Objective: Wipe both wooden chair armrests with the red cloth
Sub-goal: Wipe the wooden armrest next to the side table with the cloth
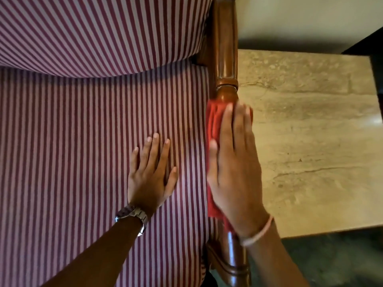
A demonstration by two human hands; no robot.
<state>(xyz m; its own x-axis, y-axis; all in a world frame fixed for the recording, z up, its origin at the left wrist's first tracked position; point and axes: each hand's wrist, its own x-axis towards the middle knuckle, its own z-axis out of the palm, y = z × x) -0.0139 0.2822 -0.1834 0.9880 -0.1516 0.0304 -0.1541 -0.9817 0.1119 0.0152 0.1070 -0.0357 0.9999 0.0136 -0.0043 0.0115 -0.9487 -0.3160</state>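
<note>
The chair's right wooden armrest [224, 48] runs from the top of the view down to the bottom edge, dark brown and glossy. A red cloth [214, 121] is draped over its middle stretch. My right hand [234, 168] lies flat on the cloth, fingers together and pointing away from me, pressing it onto the wood. My left hand [152, 175], with a metal wristwatch, rests palm down with fingers spread on the striped seat cushion [83, 152], holding nothing. The other armrest is out of view.
A striped back cushion [93, 27] fills the upper left. Right beside the armrest stands a low table with a beige marble top [310, 141]. A dark piece of furniture [373, 44] shows at the far right edge, and dark floor lies below the table.
</note>
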